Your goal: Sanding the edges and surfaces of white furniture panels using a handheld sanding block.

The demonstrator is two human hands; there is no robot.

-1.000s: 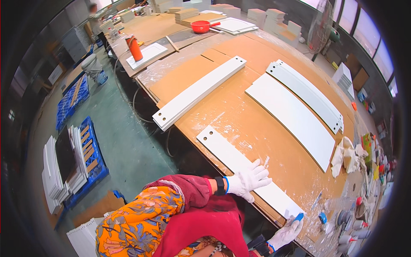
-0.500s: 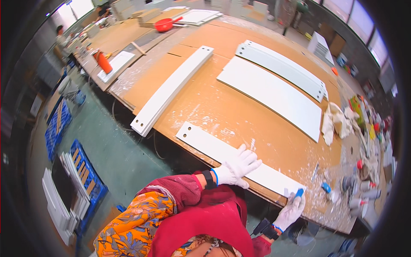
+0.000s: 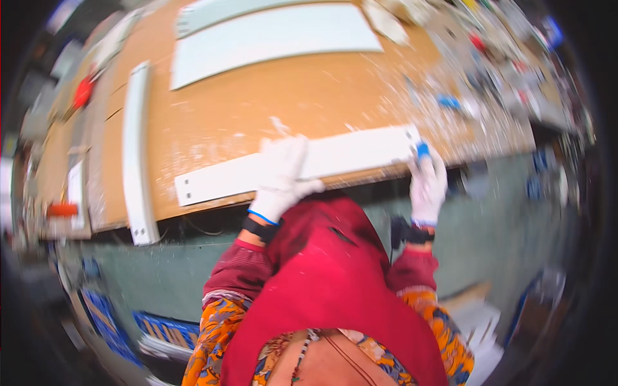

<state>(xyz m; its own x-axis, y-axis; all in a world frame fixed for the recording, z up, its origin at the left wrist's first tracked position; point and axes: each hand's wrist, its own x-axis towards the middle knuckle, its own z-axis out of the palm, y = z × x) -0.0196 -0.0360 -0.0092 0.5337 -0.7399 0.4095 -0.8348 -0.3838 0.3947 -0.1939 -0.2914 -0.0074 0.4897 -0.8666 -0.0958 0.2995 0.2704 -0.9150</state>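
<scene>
Swung round since half a second ago, the view now shows the near edge of the worktable (image 3: 225, 109) running almost level across the frame, and the narrow white board (image 3: 360, 151), which slanted down to the right before, now rises slightly to the right in the middle of the frame. It lies flat along that edge, with dark holes at its left end. Near centre, the gloved left hand (image 3: 280, 174) is spread open on top of the board, thumb out to the right, gripping nothing. Right of centre, the gloved right hand (image 3: 429, 183) has its fingers closed around a small blue block (image 3: 422, 149) at the board's right end; blur hides whether the block touches it. A wide white panel (image 3: 277, 42) lies at the top of the frame, with a pale cloth (image 3: 386, 22) just beside it on the right. Another narrow board (image 3: 136, 148) stretches down the left part, and a red pan (image 3: 84, 92) sits at upper left.
</scene>
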